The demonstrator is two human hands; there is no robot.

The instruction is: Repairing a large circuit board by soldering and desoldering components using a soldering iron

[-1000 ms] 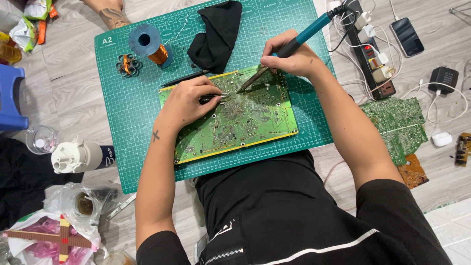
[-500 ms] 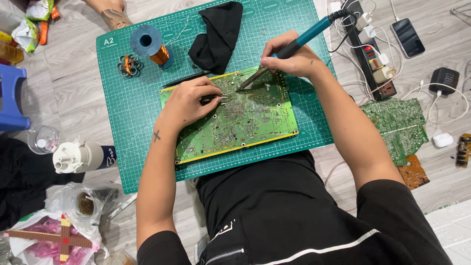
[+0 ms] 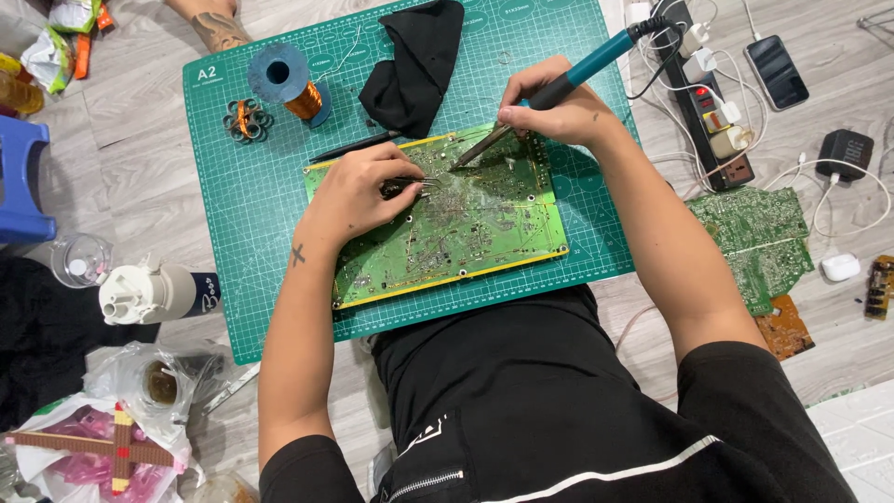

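A large green circuit board point(image 3: 466, 233) lies on a green cutting mat point(image 3: 270, 214) on the floor. My left hand point(image 3: 358, 186) rests on the board's upper left part and pinches thin metal tweezers point(image 3: 414, 184) whose tips point right. My right hand point(image 3: 559, 107) grips a soldering iron point(image 3: 577, 74) with a teal and black handle. Its metal tip comes down onto the board just right of the tweezer tips.
On the mat lie a black cloth point(image 3: 414, 65), a blue spool of copper wire point(image 3: 284, 79), a small copper coil point(image 3: 245, 119) and a black pen point(image 3: 358, 144). A power strip point(image 3: 708, 102), phone point(image 3: 775, 70), and second green board point(image 3: 759, 242) lie right. A white bottle point(image 3: 144, 291) lies left.
Both hands stay on the board with only slight shifts. The iron's tip and the tweezers remain at the same spot.
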